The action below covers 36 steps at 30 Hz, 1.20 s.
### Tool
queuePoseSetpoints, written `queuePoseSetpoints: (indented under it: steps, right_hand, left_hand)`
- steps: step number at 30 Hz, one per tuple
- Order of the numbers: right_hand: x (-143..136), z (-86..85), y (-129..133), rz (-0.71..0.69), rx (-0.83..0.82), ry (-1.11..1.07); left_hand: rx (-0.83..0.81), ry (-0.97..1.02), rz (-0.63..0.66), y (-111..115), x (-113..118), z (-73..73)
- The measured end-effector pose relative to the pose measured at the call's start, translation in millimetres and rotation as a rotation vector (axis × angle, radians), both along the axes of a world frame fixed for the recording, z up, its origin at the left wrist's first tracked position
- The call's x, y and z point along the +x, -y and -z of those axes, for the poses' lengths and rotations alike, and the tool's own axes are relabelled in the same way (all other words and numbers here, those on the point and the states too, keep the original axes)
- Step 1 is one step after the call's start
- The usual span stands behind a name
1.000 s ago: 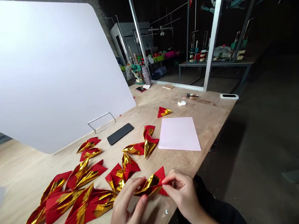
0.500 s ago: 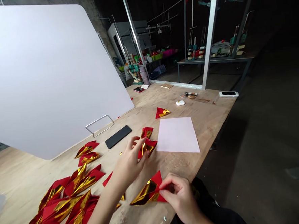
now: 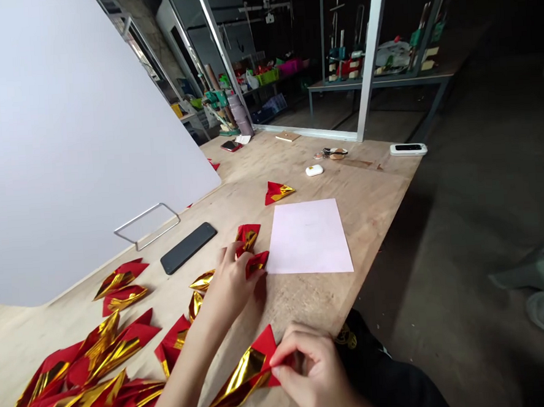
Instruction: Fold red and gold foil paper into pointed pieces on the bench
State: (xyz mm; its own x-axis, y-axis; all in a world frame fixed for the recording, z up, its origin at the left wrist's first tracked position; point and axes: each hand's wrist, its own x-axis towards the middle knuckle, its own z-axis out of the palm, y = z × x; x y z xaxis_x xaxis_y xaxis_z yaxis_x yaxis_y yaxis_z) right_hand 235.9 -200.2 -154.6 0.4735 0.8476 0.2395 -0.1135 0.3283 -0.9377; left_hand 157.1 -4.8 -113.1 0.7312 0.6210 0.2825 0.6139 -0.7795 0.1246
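My right hand [image 3: 312, 364], at the table's near edge, pinches the red end of a folded red-and-gold foil piece [image 3: 243, 372] between thumb and forefinger. The piece tapers to a gold point on the left. Farther forward, my left hand [image 3: 233, 282] has its fingers curled round another red-and-gold folded piece [image 3: 257, 263], partly hidden by them. A similar piece [image 3: 249, 234] lies just beyond those fingers. Gold-sided pieces [image 3: 203, 280] are beside the left wrist, and a heap of several more [image 3: 85, 393] fills the lower left.
A pale pink sheet [image 3: 308, 238] lies right of my left hand, with a single folded piece [image 3: 278, 192] behind it. A black phone [image 3: 189, 248] is left, near a large white board [image 3: 65, 136] with a wire stand [image 3: 148, 225]. A white case [image 3: 315, 170] sits farther back.
My left hand's fingers, spread over the far folded piece before, have closed round it. My right hand keeps its pinch. The view has shifted, moving the scene left and up.
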Motion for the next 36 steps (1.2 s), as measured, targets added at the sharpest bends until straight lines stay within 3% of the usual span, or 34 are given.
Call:
queuePoseSetpoints:
  steps: [6, 14, 24, 29, 32, 36]
  right_hand:
    - [1, -1.2, 2, 0.008, 0.016, 0.045]
    - [3, -1.6, 4, 0.021, 0.026, 0.075]
    - [3, -5.1, 13, 0.173, 0.259, -0.052]
    - [17, -15.0, 24, 0.253, 0.283, 0.036]
    - [36, -15.9, 29, 0.285, 0.285, 0.111]
    - [63, -5.2, 27, 0.386, 0.210, 0.125]
  left_hand:
    - [0.034, 0.074, -0.059, 3, 3, 7.9]
    - [0.182, 0.077, 0.009, 10, 3, 6.6]
    - [0.262, -0.143, 0.346, 24, -1, -15.8]
    - [0.120, 0.020, 0.568, 34, -13, -18.6]
    - [0.051, 0.162, 0.497, 37, -20, -15.8]
    - [-0.059, 0.212, 0.216, 39, -21, -7.1]
